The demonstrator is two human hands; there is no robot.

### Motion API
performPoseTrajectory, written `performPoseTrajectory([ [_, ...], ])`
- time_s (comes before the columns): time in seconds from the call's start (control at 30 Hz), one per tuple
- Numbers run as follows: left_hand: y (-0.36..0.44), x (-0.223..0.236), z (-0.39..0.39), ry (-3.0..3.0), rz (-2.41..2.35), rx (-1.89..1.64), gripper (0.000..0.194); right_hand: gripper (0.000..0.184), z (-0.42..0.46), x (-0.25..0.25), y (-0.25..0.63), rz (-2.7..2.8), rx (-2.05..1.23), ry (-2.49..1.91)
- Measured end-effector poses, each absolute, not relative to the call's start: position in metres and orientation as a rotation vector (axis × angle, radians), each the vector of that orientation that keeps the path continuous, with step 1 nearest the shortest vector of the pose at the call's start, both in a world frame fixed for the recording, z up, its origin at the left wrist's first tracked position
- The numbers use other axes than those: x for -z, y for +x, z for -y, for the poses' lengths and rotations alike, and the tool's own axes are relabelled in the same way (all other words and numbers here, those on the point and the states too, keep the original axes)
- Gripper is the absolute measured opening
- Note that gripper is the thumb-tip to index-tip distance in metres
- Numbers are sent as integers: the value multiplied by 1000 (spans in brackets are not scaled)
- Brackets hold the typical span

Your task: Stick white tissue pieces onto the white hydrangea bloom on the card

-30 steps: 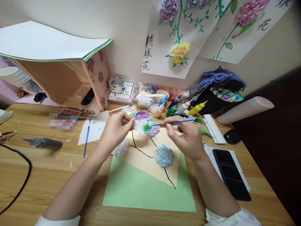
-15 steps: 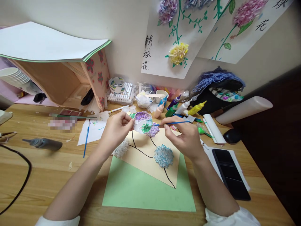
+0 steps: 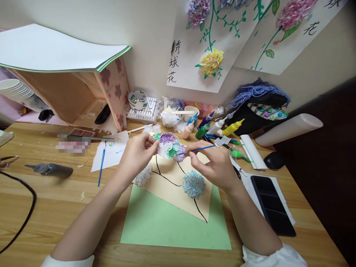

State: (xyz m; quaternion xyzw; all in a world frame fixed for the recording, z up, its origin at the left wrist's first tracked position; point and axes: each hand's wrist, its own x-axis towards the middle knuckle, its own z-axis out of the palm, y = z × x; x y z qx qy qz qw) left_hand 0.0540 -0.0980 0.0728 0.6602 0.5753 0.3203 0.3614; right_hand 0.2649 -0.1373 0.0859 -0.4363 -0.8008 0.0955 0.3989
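Observation:
My left hand (image 3: 144, 149) pinches the edge of a small flower-shaped paint palette (image 3: 164, 150), its wells smeared with purple, green and pale teal. In my right hand (image 3: 211, 159) is a thin blue paintbrush (image 3: 198, 149), its tip in the green paint well. Below both hands lies a cream sheet (image 3: 167, 189) with black drawn stems. On it sit a blue-tipped pompom flower (image 3: 194, 184), a white one (image 3: 143, 175) and a purple one (image 3: 180, 152), partly hidden by the palette. Under the cream sheet is a green sheet (image 3: 172, 230).
Paint bottles, among them a yellow one (image 3: 233, 127) and a green one (image 3: 203, 130), stand behind my hands. A grey bottle (image 3: 52, 170) and a second brush (image 3: 102, 163) lie left. At right is a black phone (image 3: 273, 205); at back left, an open box (image 3: 72, 96).
My right hand has shifted slightly left, and the brush now slopes more, its tip lower in the green well. The left hand and palette have barely moved.

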Motion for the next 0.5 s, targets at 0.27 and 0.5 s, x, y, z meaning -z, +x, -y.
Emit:
performPoseTrajectory([
  [0.27, 50, -74, 96, 1688, -1483, -829, 22, 13, 136, -84, 263, 2003, -253, -1119],
  [0.5, 49, -73, 97, 1703, -1511, -821, 22, 12, 137, -83, 260, 1972, -257, -1110],
])
